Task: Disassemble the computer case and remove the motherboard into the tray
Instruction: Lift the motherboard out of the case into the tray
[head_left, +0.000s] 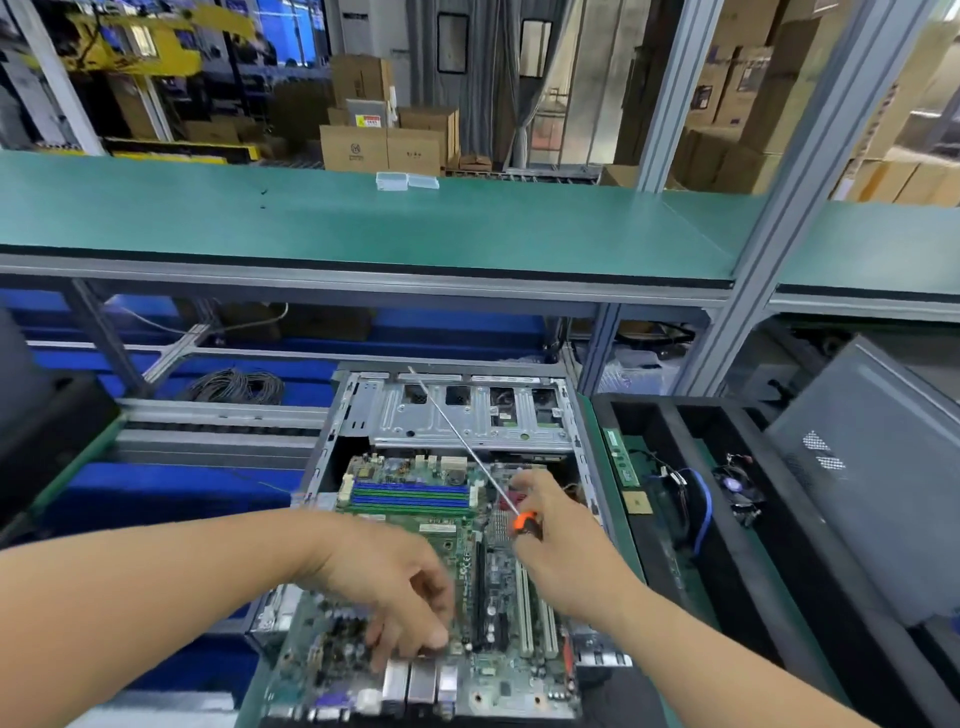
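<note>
Left hand (400, 597) pinching motherboard (415, 566) at 6 o'clock edge, right hand (550, 525) gripping screwdriver (470, 452) pointing 11 o'clock; board could snag if screw remains.

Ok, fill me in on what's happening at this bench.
A person is stripping an open computer case. The right hand holds an orange-handled screwdriver, shaft pointing up and away. The left hand reaches down onto the motherboard, which sits in the case. The black tray on the right already holds a few parts.
</note>
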